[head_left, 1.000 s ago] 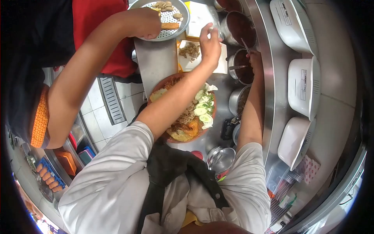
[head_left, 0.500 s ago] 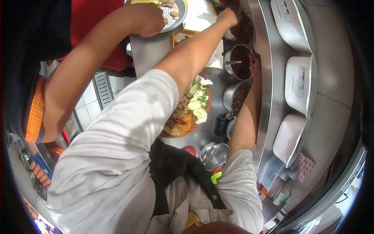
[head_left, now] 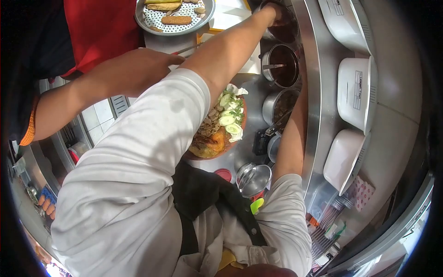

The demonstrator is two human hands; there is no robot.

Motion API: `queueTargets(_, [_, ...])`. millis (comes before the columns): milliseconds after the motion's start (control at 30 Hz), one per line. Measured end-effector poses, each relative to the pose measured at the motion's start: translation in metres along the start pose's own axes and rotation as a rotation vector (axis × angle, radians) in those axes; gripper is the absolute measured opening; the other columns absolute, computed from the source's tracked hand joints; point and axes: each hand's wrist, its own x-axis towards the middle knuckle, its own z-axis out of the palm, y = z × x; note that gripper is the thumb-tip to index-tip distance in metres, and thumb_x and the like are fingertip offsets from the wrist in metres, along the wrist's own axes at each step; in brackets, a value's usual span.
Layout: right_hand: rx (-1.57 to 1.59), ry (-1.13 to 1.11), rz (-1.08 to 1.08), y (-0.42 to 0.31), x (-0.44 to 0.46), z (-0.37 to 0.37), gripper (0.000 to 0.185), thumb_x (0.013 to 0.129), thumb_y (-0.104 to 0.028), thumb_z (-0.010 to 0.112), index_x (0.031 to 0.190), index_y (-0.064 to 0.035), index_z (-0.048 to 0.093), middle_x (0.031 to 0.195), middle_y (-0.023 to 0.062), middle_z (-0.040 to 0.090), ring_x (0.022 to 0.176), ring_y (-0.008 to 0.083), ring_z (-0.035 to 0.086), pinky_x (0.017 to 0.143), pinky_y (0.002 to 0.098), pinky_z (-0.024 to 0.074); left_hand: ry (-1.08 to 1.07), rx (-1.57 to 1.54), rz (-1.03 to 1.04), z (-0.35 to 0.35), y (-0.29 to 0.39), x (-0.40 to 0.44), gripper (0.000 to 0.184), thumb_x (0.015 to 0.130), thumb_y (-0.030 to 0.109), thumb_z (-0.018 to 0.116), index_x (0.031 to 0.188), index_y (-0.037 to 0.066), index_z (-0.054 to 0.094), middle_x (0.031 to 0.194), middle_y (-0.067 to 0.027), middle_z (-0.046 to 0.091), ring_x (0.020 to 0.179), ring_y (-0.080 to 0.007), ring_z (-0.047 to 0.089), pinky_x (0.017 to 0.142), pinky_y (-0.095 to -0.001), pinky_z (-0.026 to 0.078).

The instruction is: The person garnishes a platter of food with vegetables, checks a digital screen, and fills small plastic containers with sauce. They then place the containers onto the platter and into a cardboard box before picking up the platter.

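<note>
My left hand reaches over the rim of a pot of dark red sauce at the top; its fingers are hidden. My right forearm runs up along the steel shelf's edge, and the hand is out of sight behind that edge. Nearest the arms stand a second pot of dark sauce with a metal utensil in it and a steel pot of brown food. Under my left arm lies a round terracotta-coloured dish with cucumber slices, shredded greens, chopped meat and an orange-brown piece.
A co-worker's hand is beside my left arm, near a thin metal utensil. A perforated tray holds fried pieces. White tubs line the shelf at right. Steel bowls and a red lid sit near my body.
The co-worker's arm has come down from the tray to beside my left arm, uncovering the tray. My right hand, earlier visible by the second sauce pot with a thin handle, has gone behind the shelf edge.
</note>
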Motion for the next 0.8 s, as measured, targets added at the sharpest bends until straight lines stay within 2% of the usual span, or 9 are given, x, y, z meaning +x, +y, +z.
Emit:
queueTargets(100, [-0.268, -0.022, -0.161, 0.006, -0.007, 0.017, 0.033, 0.099, -0.011, 0.048, 0.130, -0.0067, 0.057, 0.115, 0.0150, 0.063, 0.097, 0.0257, 0.059, 0.083, 0.0358, 0.0459, -0.184, -0.063, 0.062, -0.008, -0.020, 0.029, 0.024, 0.101, 0.022, 0.046, 0.111, 0.014, 0.067, 0.087, -0.0059, 0.069, 0.073, -0.0272, 0.067, 0.063, -0.0465, 0.061])
queueTargets(133, [-0.316, -0.044, -0.167, -0.003, -0.012, 0.017, 0.033, 0.099, -0.011, 0.048, 0.131, -0.0065, 0.057, 0.116, 0.0158, 0.063, 0.099, 0.0269, 0.061, 0.085, 0.0368, 0.0469, -0.164, -0.162, 0.018, -0.004, -0.015, 0.015, 0.024, 0.101, 0.024, 0.046, 0.108, 0.014, 0.067, 0.086, -0.0058, 0.068, 0.071, -0.0256, 0.066, 0.060, -0.0435, 0.060])
queueTargets(200, [-0.378, -0.090, -0.124, -0.027, -0.022, 0.012, 0.035, 0.099, -0.010, 0.047, 0.133, -0.0062, 0.056, 0.119, 0.0176, 0.064, 0.104, 0.0293, 0.063, 0.090, 0.0386, 0.0490, -0.064, -0.140, -0.014, -0.002, -0.003, -0.010, 0.023, 0.101, 0.025, 0.047, 0.106, 0.014, 0.067, 0.085, -0.0058, 0.068, 0.070, -0.0249, 0.066, 0.058, -0.0422, 0.058])
queueTargets(233, [-0.407, -0.128, -0.067, -0.051, -0.025, 0.004, 0.038, 0.099, -0.009, 0.046, 0.135, -0.0065, 0.055, 0.125, 0.0197, 0.062, 0.115, 0.0334, 0.061, 0.099, 0.0416, 0.0463, -0.036, -0.126, -0.020, -0.001, -0.001, -0.018, 0.023, 0.101, 0.026, 0.047, 0.105, 0.014, 0.066, 0.085, -0.0058, 0.068, 0.069, -0.0246, 0.066, 0.058, -0.0415, 0.058])
queueTargets(333, [-0.412, -0.104, 0.059, -0.081, -0.030, -0.005, 0.037, 0.100, -0.011, 0.043, 0.134, -0.0081, 0.057, 0.130, 0.0185, 0.060, 0.120, 0.0359, 0.058, 0.101, 0.0426, 0.0452, 0.007, -0.102, -0.033, -0.002, -0.004, -0.025, 0.023, 0.100, 0.027, 0.047, 0.103, 0.014, 0.066, 0.083, -0.0058, 0.067, 0.068, -0.0235, 0.065, 0.056, -0.0395, 0.056])
queueTargets(433, [-0.339, -0.246, 0.125, -0.111, -0.027, -0.021, 0.037, 0.101, -0.013, 0.040, 0.135, -0.0087, 0.056, 0.137, 0.0178, 0.056, 0.125, 0.0357, 0.055, 0.103, 0.0419, 0.0440, 0.040, -0.083, -0.036, -0.004, -0.004, -0.028, 0.023, 0.100, 0.028, 0.048, 0.101, 0.014, 0.066, 0.082, -0.0058, 0.067, 0.067, -0.0225, 0.064, 0.054, -0.0376, 0.054])
queueTargets(633, [-0.388, 0.009, 0.011, -0.089, -0.040, -0.006, 0.037, 0.100, -0.013, 0.043, 0.133, -0.0091, 0.057, 0.121, 0.0178, 0.064, 0.112, 0.0369, 0.061, 0.097, 0.0441, 0.0466, 0.065, -0.054, -0.055, -0.002, -0.003, -0.039, 0.024, 0.099, 0.030, 0.048, 0.096, 0.014, 0.066, 0.079, -0.0057, 0.066, 0.064, -0.0205, 0.063, 0.049, -0.0336, 0.050])
queueTargets(733, [-0.379, -0.059, -0.088, -0.113, -0.038, -0.021, 0.034, 0.098, -0.013, 0.045, 0.127, -0.0075, 0.061, 0.112, 0.0184, 0.066, 0.106, 0.0377, 0.062, 0.094, 0.0456, 0.0471, 0.081, -0.039, -0.063, -0.004, 0.000, -0.043, 0.025, 0.099, 0.031, 0.049, 0.094, 0.014, 0.066, 0.078, -0.0057, 0.065, 0.062, -0.0195, 0.062, 0.047, -0.0316, 0.048])
queueTargets(800, [-0.419, -0.039, 0.125, -0.094, -0.042, -0.015, 0.030, 0.096, -0.012, 0.048, 0.121, -0.0062, 0.064, 0.111, 0.0198, 0.066, 0.105, 0.0379, 0.062, 0.092, 0.0454, 0.0476, 0.096, -0.028, -0.066, -0.004, 0.003, -0.046, 0.026, 0.098, 0.032, 0.049, 0.092, 0.014, 0.066, 0.077, -0.0057, 0.065, 0.061, -0.0188, 0.061, 0.046, -0.0303, 0.047])
